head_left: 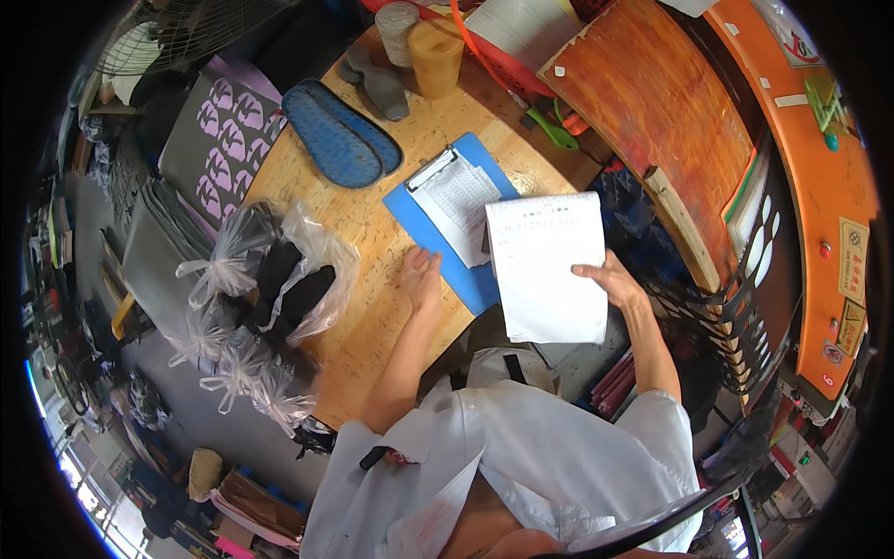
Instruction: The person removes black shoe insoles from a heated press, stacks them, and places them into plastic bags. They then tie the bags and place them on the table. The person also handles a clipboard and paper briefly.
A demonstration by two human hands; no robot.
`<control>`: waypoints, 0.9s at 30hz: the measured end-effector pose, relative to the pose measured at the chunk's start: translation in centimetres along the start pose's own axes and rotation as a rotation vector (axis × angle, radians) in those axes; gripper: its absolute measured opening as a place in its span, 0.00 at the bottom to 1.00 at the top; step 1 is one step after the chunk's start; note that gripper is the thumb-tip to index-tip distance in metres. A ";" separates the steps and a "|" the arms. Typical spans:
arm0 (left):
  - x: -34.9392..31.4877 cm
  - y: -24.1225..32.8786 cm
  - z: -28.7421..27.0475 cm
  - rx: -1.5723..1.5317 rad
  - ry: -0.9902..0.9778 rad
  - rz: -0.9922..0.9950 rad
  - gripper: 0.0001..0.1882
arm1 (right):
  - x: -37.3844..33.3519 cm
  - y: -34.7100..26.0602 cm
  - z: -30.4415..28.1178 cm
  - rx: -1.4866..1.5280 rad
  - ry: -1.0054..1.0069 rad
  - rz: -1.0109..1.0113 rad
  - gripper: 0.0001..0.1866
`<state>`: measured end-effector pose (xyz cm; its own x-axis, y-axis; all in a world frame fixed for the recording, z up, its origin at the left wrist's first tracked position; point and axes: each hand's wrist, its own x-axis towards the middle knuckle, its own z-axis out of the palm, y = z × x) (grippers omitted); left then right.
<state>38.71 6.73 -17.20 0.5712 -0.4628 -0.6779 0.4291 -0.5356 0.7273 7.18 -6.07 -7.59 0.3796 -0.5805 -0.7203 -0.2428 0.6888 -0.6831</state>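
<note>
My right hand (616,281) is closed on the right edge of a white paper pad (548,279), thumb on top. The pad carries a few lines of print and handwriting near its top. It is held over the lower right of a blue clipboard (463,265), covering part of it. Under the clipboard's metal clip lie printed sheets (456,200). My left hand (423,278) rests by the clipboard's left edge, fingers loosely curled, with nothing visible in them.
Blue shoe insoles (337,140), a grey sole-shaped piece (377,88) and a yellowish cup (436,58) stand on the wooden table (372,219). Tied plastic bags (228,261) with dark items crowd the left. A worn orange-brown board (656,98) borders the right, beside an orange machine (801,140).
</note>
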 end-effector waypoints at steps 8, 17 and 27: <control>3.0 -0.1 1.7 0.179 0.196 -0.086 0.26 | 9.7 2.0 -1.5 -0.492 0.132 -0.010 0.26; 2.3 2.7 2.3 -0.009 -0.235 -0.138 0.21 | 8.4 3.5 -2.0 -0.241 0.171 -0.039 0.29; 2.8 0.2 2.4 0.001 -0.232 -0.166 0.28 | 6.4 4.5 -3.6 0.042 0.146 -0.006 0.24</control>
<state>38.71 3.67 -19.22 0.3180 -0.5179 -0.7941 0.5024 -0.6182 0.6044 5.28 -8.30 -15.72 0.2460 -0.6394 -0.7284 -0.2023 0.7011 -0.6838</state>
